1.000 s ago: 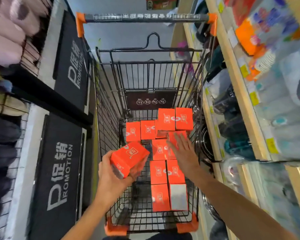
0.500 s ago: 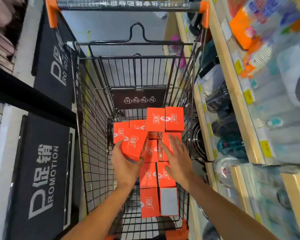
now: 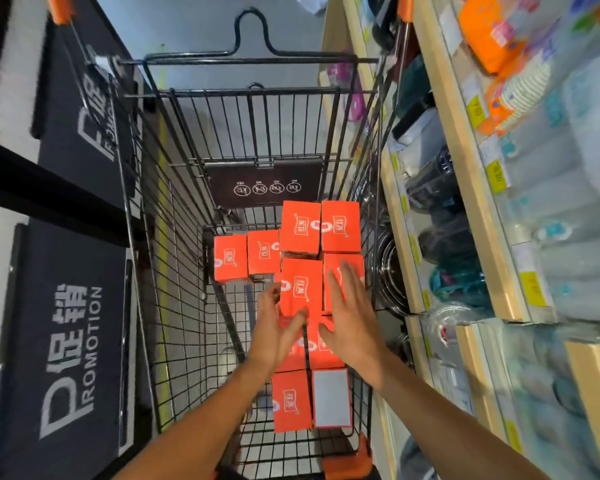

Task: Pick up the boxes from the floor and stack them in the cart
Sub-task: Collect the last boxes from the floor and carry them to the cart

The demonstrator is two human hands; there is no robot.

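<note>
**Box going onto the stack, cart part filled**

Shelving point(image 3: 465, 174) w/ packaged goods runs down the right side; black promo mats point(image 3: 66, 341) lie on the floor at left. Between them stands the wire shopping cart point(image 3: 174, 271), seen from above.

Progress, judged from how things lie: roughly ten orange boxes are already in the cart, in rows along its right half, w/ a raised pair point(image 3: 321, 226) at the far end on a second layer. Left half of the basket floor is bare wire. No boxes on the floor are in view, so how many are left can't be told.

Box in hand point(image 3: 301, 287) sits on top of the lower layer, just in front of the raised pair, beside another upper box point(image 3: 352, 268). Left hand point(image 3: 274, 330) grips it: fingers curled round its left edge, thumb against the near end. Right hand point(image 3: 350, 327) is flat, fingers straight and spread, lying over the neighbouring box, holding nothing.

Vs half a sec ago: the box was tilted and in the air over the cart's left-middle; now it's level and in its slot. Right hand has barely shifted. Camera has leaned in, cart handle mostly out of frame.
</note>
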